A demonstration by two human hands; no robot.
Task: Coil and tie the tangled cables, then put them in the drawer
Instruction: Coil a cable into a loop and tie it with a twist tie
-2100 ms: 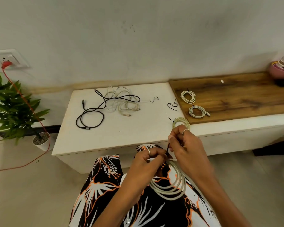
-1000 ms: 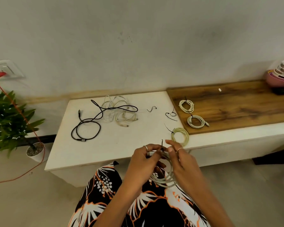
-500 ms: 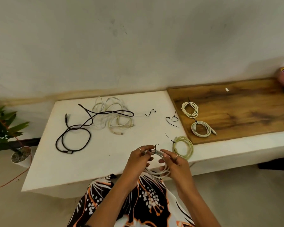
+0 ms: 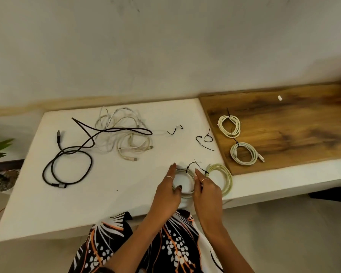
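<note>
Head cam, only view. White tabletop [image 4: 110, 194] runs along a pale plaster wall [image 4: 165, 46] w/ a few dark scuffs up top; a tan strip sits where wall meets table. To the right the surface changes to a brown wood-grain board [image 4: 295, 123], flush w/ the white part, w/ a small white bit [image 4: 280, 98] lying near its back edge. Floor below is plain beige. Far left, a potted plant [image 4: 0, 170] stands on the floor, green leaves poking in.

Near the front edge, both hands flank a white coil [image 4: 182, 191] bound w/ a black tie [image 4: 188, 168], lying on the tabletop. Left hand [image 4: 168, 192]: fingers fairly straight along the coil's left side, thumb hooked over the ring, so it holds the coil. Right hand [image 4: 207, 191]: fingers straight, resting against the coil's right side, not curled round anything. Ring on each hand.

Just right of that, touching the right hand's side, a yellow-green coil [image 4: 224, 179], tied. On the wood board, two more tied white coils: back coil [image 4: 229, 126] and front coil [image 4: 244, 153], close together.

Loose black ties on the white top: one small tie [image 4: 174, 130], and a looped tie pair [image 4: 205, 141] near the board's edge.

Left half: black cable [image 4: 67, 168] loosely looped, its end trailing across a tangled white cable heap [image 4: 124, 134]. Both untied.

Patterned black, white & orange clothing [image 4: 146, 247] fills the bottom.
</note>
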